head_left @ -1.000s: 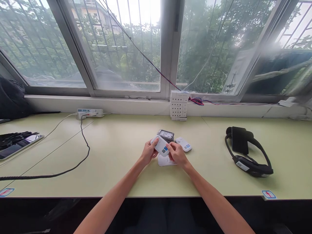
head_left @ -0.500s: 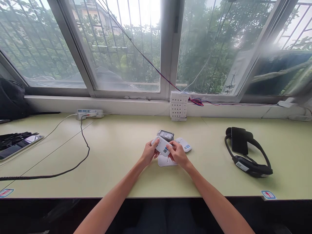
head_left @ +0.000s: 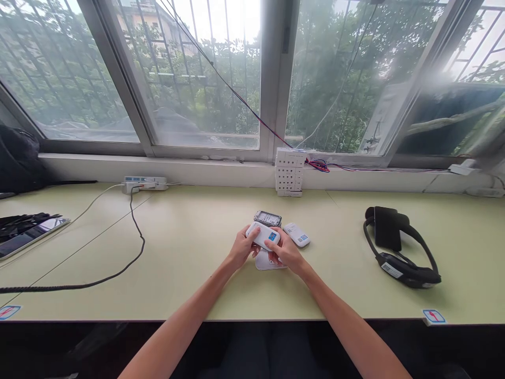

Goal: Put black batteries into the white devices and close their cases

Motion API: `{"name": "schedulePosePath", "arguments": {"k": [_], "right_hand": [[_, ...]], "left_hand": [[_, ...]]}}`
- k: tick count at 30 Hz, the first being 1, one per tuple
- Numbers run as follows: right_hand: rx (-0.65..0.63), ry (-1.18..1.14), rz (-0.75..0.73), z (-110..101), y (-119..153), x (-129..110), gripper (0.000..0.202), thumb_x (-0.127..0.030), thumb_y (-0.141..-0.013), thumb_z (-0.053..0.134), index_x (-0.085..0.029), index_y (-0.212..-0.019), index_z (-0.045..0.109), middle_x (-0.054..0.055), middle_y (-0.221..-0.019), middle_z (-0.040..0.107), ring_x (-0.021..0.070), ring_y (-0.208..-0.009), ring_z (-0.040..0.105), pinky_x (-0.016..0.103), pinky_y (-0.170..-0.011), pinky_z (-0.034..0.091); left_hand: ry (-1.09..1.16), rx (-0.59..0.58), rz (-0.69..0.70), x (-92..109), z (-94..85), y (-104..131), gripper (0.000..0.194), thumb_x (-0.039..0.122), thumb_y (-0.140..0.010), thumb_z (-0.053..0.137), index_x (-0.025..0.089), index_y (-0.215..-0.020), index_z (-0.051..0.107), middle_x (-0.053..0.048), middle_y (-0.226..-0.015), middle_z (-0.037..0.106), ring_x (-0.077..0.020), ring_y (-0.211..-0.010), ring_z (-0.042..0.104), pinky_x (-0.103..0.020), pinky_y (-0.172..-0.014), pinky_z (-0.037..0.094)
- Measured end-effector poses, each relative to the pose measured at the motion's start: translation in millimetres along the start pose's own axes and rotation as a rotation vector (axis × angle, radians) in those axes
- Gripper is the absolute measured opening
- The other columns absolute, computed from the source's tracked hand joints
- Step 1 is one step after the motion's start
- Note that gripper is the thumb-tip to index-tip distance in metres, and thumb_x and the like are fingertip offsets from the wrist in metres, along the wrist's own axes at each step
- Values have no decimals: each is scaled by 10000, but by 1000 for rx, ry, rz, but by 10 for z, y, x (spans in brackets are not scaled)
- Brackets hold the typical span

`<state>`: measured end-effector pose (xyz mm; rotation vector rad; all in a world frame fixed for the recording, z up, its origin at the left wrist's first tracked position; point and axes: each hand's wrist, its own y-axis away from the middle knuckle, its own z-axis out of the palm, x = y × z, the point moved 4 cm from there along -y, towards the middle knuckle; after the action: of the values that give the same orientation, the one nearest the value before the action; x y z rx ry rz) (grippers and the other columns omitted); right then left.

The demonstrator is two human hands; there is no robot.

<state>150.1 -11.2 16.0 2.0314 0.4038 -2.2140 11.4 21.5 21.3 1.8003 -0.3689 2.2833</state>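
Note:
Between both hands I hold a white palm-sized device (head_left: 259,236) with rounded corners and a blue label, tilted above the table. My left hand (head_left: 240,247) grips its left end, thumb on top. The right end is pinched by my right hand (head_left: 290,251), its thumb beside the label. Just behind it lies an opened device (head_left: 269,217) with a dark frame and a printed label inside. A white rounded cover (head_left: 262,261) lies under my hands, partly hidden. Near my right hand rests another white device (head_left: 296,235) with a blue label.
A stack of white boxes (head_left: 289,176) stands against the window ledge. To the right lies a black headset (head_left: 410,269). On the left are a power strip (head_left: 152,182), a black cable (head_left: 138,252), and a tablet (head_left: 35,237). The table's front edge runs below my hands.
The held white device has tilted in my fingers, so its label faces differently. My right hand has shifted slightly, showing more of the white device beside it.

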Motion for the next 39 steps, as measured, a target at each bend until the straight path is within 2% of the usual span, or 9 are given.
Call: {"name": "schedulePosePath", "arguments": {"k": [4,8,18,27,34,39], "right_hand": [[-10,-24,2,6,10,-16,495,-478,-799,644,-190,-1158,462,-96,-521,503,75,-349,416,163,-303,293],[7,-19,3,7,18,-47,504,-479,-769,672,-185,-1128,474,-100,-542,484,72,-360,424,173,-315,319],[19,-20,14,-9,-2,-27,499,-484,-767,651,-208,-1135,460,-98,-559,484,68,-341,404,168,-291,295],[42,-15,51,-21,2,-31,492,-478,-778,627,-217,-1163,467,-110,-485,470,72,-313,383,150,-276,239],[66,46,7,-26,-14,4,423,-549,-875,454,-202,-1114,487,-75,-448,528,79,-255,336,167,-258,220],[80,57,-9,-33,-13,3,398,-523,-885,452,-211,-1130,484,-80,-430,524,86,-252,333,171,-259,227]], "left_hand": [[-8,0,-11,-1,10,5,415,532,-761,677,173,-852,491,47,-598,533,-65,-375,466,-182,-310,336],[-14,7,-25,4,17,16,416,531,-758,679,177,-857,486,53,-605,526,-60,-375,462,-180,-306,333],[26,-35,-27,-43,-11,-14,352,509,-820,608,184,-854,476,62,-614,509,-53,-366,442,-176,-295,312],[29,-27,-49,-21,14,-5,365,522,-822,610,199,-845,442,77,-588,490,-46,-351,432,-147,-298,256],[21,-39,-41,-29,18,-10,339,514,-845,584,210,-868,436,78,-581,492,-54,-340,437,-150,-295,240],[36,-59,-51,-29,30,-3,336,515,-855,574,213,-863,429,76,-589,493,-48,-353,438,-148,-317,250]]}}
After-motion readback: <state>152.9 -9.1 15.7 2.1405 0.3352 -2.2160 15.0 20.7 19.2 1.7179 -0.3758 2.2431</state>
